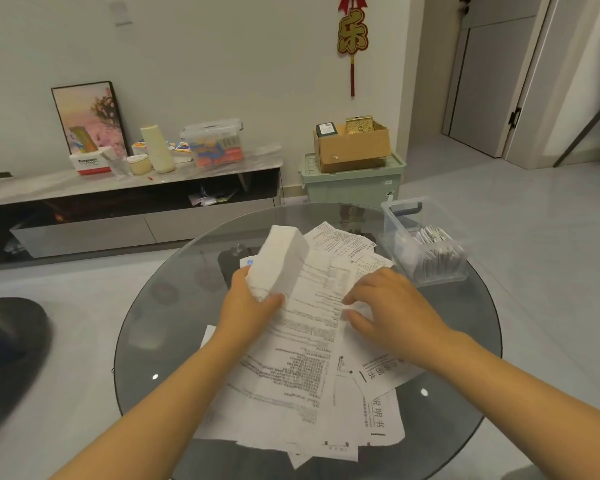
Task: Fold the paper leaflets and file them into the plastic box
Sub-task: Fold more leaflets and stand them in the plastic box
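Head view: left hand (253, 303) grips the top leaflet (312, 306) at its left edge, fingers curled round the paper, with the far end lifted and rolled over into a loose white flap (281, 258). Right hand (385, 303) pinches the same sheet's right edge; fingers (355, 322) bent onto the paper. So both hands are grasping one leaflet, mid-fold by the look of it.

The sheet lies on a messy pile of unfolded leaflets (378, 410) spread over the round glass tabletop (146, 341). The clear plastic box (426, 247) sits at the far right of the tabletop, near the pile, already holding a row of folded papers standing on edge.

To do the fold well, I'd say: bring the lifted end down square onto the near edge, match the corners before creasing, keep the lower sheets from riding along. Final width should match the packets already filed, or it likely won't slot in.
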